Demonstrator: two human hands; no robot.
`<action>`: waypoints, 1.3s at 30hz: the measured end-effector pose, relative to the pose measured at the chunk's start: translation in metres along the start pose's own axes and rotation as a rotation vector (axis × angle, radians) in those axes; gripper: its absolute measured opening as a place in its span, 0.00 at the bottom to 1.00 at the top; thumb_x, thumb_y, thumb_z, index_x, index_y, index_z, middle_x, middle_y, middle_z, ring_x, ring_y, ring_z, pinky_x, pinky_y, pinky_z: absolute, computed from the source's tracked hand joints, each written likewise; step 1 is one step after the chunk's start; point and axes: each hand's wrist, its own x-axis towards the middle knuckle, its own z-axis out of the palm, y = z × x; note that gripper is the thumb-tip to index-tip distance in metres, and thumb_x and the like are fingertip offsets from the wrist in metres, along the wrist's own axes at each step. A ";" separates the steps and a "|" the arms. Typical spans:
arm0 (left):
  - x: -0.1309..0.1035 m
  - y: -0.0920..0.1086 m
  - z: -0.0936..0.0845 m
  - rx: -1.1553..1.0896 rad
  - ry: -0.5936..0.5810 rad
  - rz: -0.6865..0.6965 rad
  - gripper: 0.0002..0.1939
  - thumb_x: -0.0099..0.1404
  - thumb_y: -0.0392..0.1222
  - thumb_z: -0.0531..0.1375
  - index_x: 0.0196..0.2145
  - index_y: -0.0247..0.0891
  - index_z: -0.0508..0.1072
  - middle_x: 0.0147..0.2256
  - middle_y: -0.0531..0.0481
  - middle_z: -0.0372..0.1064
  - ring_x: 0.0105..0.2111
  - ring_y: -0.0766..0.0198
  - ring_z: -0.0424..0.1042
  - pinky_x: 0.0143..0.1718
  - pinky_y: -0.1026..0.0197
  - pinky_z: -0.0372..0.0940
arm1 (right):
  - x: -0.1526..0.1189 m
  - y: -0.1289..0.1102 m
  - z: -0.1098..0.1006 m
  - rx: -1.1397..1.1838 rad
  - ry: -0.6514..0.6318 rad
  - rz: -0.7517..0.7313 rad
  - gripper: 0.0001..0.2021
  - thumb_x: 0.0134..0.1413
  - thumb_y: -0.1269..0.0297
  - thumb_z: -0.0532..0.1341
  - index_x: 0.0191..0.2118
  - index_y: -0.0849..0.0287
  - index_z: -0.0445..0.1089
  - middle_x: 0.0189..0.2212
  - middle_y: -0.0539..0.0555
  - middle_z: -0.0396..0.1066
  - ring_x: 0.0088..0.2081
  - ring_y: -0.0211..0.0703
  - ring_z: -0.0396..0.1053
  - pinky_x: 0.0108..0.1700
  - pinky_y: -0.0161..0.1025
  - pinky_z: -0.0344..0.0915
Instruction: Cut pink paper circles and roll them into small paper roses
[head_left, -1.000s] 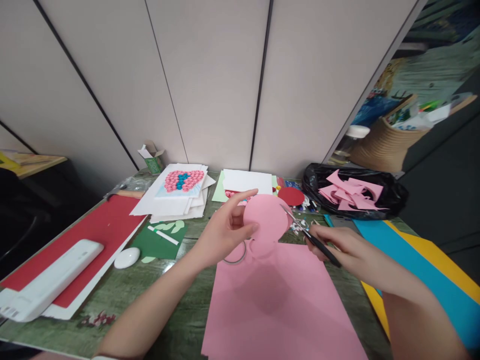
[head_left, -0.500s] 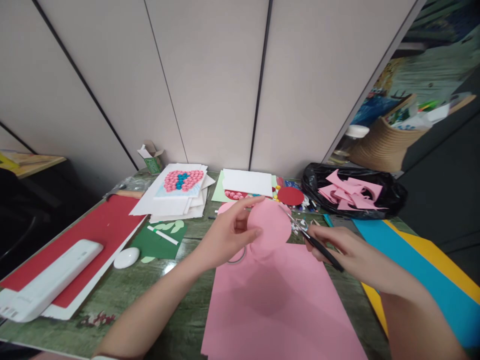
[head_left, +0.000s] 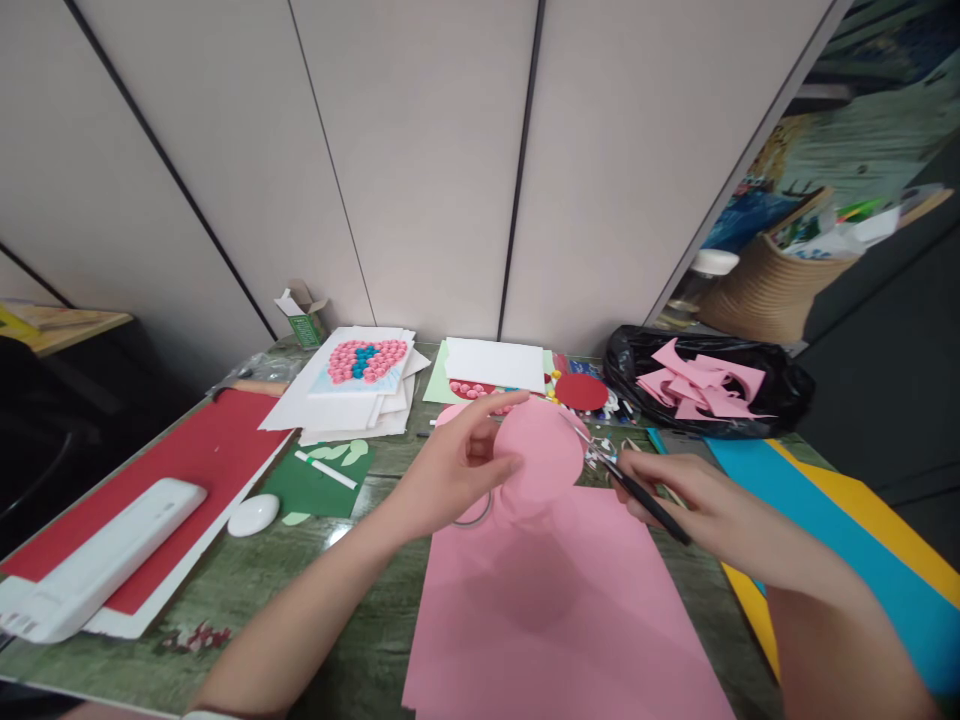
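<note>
Evidently mid-cut: left hand curled, thumb and fingers pinching the left edge of a pink disc; right hand wrapped around the black-handled scissors, blades at the disc's upper right edge. Blade gap too fine to tell. Disc held up, face toward the viewer, above the far edge of a large pink sheet that runs out of view on the near side.

Room: left of the sheet, a broad bare strip of green worktop reaches to a white rounded object and a red sheet. Right side tighter; blue sheet and yellow sheet lie under and beside the right forearm. Far side crowded: red disc just beyond the blades, black bag of pink offcuts far right, wall panels behind.
</note>
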 end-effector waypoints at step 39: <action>0.001 0.000 -0.005 0.063 0.033 0.034 0.23 0.59 0.34 0.57 0.52 0.44 0.65 0.25 0.56 0.54 0.25 0.71 0.57 0.27 0.66 0.58 | -0.002 0.007 -0.003 -0.036 -0.068 -0.020 0.10 0.57 0.66 0.51 0.24 0.57 0.58 0.21 0.47 0.60 0.24 0.37 0.56 0.25 0.33 0.50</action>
